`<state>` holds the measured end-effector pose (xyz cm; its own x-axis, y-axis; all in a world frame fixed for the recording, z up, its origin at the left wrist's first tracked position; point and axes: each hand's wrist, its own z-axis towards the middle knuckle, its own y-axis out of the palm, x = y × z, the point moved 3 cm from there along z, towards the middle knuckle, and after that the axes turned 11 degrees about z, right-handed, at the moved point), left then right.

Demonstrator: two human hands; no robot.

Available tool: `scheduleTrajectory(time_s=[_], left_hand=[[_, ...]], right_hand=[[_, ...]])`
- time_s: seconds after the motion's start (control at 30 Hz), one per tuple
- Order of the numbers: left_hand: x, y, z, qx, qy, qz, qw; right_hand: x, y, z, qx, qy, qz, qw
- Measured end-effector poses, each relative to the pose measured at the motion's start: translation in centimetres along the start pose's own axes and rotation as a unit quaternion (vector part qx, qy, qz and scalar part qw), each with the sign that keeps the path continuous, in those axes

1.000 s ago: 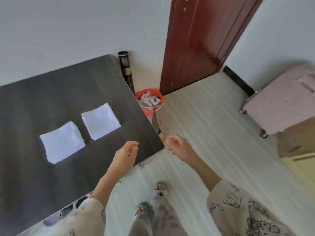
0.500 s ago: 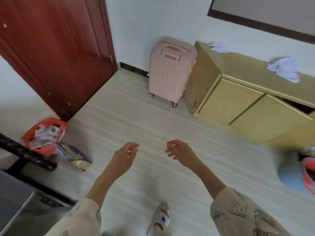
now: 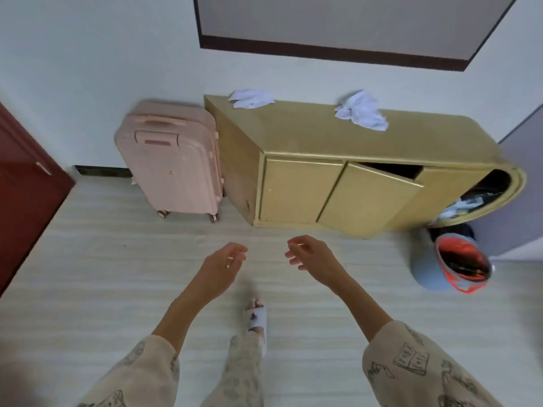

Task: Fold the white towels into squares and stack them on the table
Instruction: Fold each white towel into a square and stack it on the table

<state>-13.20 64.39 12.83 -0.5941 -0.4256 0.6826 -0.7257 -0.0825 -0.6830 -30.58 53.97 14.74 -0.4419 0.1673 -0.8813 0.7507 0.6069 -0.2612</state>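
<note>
Two crumpled white towels lie on top of a low yellow cabinet point(image 3: 293, 136) across the room: one towel point(image 3: 251, 99) near its left end, the other towel point(image 3: 362, 110) further right. My left hand point(image 3: 223, 264) and my right hand point(image 3: 311, 255) hang in front of me over the floor, both empty with loosely curled fingers, well short of the cabinet. The table and the folded towels are out of view.
A pink suitcase point(image 3: 170, 160) stands against the wall left of the cabinet. A dark red door point(image 3: 23, 195) is at the far left. A blue bin point(image 3: 449, 259) with an orange liner sits by the cabinet's right end. One cabinet door hangs ajar. My slippered foot point(image 3: 256, 315) is on the pale floor.
The view has swung right, away from the dark table with two folded towels, past the door, to face the cabinet. Both hands stay empty and held out in front.
</note>
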Motion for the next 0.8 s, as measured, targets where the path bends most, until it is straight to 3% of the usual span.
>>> scheduleTrajectory(time_s=[0.3, 0.63, 0.8], left_hand=[[4.7, -2.3, 23.4, -0.046, 0.013, 0.031, 0.998], [4.4, -3.7, 40.5, -0.095, -0.031, 0.04, 0.994], [3.2, -4.3, 50.6, -0.084, -0.075, 0.055, 0.992]], right_hand=[[-6.2, -8.7, 20.1, 0.052, 0.019, 0.022, 0.998], [-8.5, -11.3, 38.7, 0.016, 0.075, 0.019, 0.997], [-8.8, -12.5, 50.3, 0.008, 0.072, -0.028, 0.997]])
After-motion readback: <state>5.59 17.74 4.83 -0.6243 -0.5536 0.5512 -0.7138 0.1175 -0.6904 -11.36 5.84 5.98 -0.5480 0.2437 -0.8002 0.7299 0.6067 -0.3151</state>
